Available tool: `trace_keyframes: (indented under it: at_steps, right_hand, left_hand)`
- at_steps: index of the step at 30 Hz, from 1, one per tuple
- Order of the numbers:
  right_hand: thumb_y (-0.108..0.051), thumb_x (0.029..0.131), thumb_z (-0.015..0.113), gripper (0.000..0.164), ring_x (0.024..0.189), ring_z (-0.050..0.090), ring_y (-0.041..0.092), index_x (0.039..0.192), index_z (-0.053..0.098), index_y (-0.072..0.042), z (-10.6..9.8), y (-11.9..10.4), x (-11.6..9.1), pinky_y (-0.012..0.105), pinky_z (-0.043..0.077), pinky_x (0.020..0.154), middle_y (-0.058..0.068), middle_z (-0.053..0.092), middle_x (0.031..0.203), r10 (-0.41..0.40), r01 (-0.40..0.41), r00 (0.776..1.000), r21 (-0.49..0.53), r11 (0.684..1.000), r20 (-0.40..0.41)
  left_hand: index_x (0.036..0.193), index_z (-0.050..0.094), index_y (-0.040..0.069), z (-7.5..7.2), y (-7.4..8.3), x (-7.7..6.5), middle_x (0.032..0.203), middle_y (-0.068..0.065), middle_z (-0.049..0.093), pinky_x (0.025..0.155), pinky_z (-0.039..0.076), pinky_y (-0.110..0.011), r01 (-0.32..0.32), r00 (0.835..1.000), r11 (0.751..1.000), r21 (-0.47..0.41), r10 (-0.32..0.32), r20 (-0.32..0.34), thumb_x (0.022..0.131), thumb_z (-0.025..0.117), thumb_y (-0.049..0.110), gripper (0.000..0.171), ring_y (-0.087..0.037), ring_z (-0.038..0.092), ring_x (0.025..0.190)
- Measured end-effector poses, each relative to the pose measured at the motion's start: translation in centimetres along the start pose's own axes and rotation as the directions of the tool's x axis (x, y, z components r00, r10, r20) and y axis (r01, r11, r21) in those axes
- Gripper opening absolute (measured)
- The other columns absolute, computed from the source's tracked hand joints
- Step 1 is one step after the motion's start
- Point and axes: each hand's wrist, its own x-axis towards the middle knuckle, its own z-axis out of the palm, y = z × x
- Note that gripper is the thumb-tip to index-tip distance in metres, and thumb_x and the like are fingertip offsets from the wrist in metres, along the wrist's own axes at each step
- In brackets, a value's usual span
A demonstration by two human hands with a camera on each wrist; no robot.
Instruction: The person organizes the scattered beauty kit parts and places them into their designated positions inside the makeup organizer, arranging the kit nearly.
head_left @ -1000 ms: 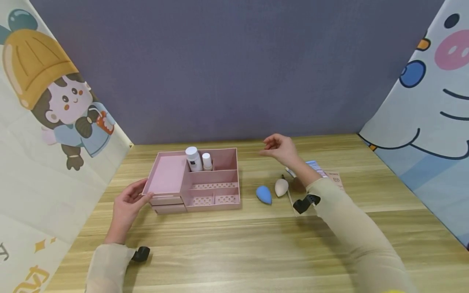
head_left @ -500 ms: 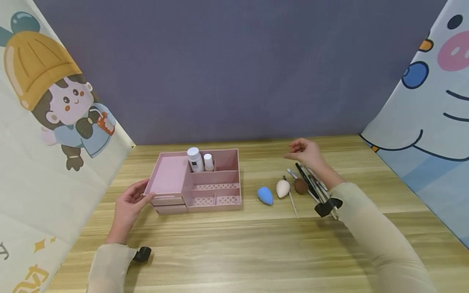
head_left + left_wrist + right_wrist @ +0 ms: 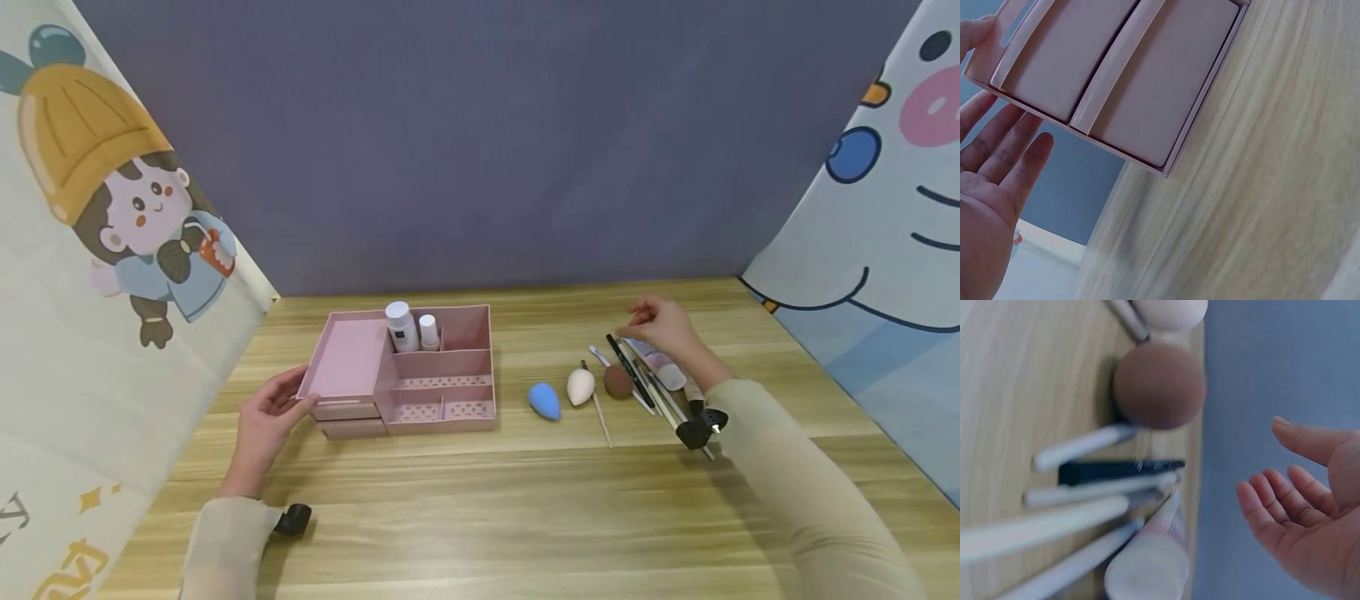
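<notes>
A pink desk organizer (image 3: 347,358) with two drawers stands at left, also seen in the left wrist view. My left hand (image 3: 267,417) holds its front left corner, thumb at the front edge and fingers along the side. A large white bottle (image 3: 402,328) and a small white-capped bottle (image 3: 429,333) stand upright in its back compartment. My right hand (image 3: 667,329) hovers with nothing in it above several makeup brushes and pens (image 3: 632,371) and a white-capped tube (image 3: 663,367). In the right wrist view its fingers are loosely curled and the thumb is apart.
Left of the brushes lie a blue makeup sponge (image 3: 544,401), a cream sponge (image 3: 581,387) and a brown sponge (image 3: 618,381). A thin stick (image 3: 602,419) lies by the cream one. A grey-blue panel (image 3: 495,150) closes off the back of the wooden table (image 3: 480,517).
My right hand has moved rightward, away from the organizer, to above the brushes and tube, uncovering the brown sponge and several brushes. The left hand stays at the organizer's corner.
</notes>
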Motion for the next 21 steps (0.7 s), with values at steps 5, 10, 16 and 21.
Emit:
trace_keyframes:
  at_steps: [5,10,16,21]
  right_hand:
    - [-0.015,0.081,0.082,0.047,0.08,0.06,0.025,0.115,0.061,0.01,0.0,1.3,-0.2,0.027,0.05,0.065,0.016,0.066,0.091,0.032,-0.028,0.999,-0.104,0.994,0.042]
    - [-0.016,0.08,0.083,0.048,0.083,0.059,0.03,0.114,0.06,0.011,0.1,1.7,-0.5,0.034,0.049,0.068,0.016,0.064,0.091,0.064,-0.05,0.995,-0.176,0.983,0.073]
    - [-0.014,0.076,0.084,0.047,0.08,0.058,0.033,0.106,0.06,0.012,0.3,2.1,-0.7,0.042,0.049,0.068,0.021,0.063,0.09,0.059,-0.03,0.993,-0.272,0.962,0.099]
    - [-0.018,0.075,0.084,0.046,0.076,0.059,0.034,0.1,0.06,0.013,0.6,2.3,-0.7,0.048,0.051,0.07,0.022,0.066,0.089,0.078,-0.018,0.987,-0.383,0.924,0.141]
  left_hand:
    - [0.13,0.055,-0.014,-0.3,0.0,-0.1,0.114,0.015,0.067,0.086,0.051,-0.011,-0.004,1.0,1.0,-0.018,0.004,0.007,0.087,0.073,-0.006,0.047,0.002,0.063,0.105]
    - [0.128,0.055,-0.015,-0.7,-0.2,-0.1,0.114,0.015,0.068,0.087,0.051,-0.012,-0.018,1.0,0.999,-0.028,0.019,0.014,0.086,0.072,-0.008,0.046,0.001,0.063,0.104]
    - [0.13,0.054,-0.014,-1.0,-0.2,-0.2,0.113,0.016,0.067,0.087,0.051,-0.012,-0.011,1.0,1.0,-0.002,0.011,0.019,0.087,0.073,-0.006,0.047,0.002,0.063,0.104]
    - [0.131,0.054,-0.013,-1.2,-0.3,-0.1,0.116,0.016,0.066,0.089,0.05,-0.012,-0.011,1.0,1.0,0.013,0.01,0.027,0.088,0.073,-0.004,0.048,0.002,0.062,0.106]
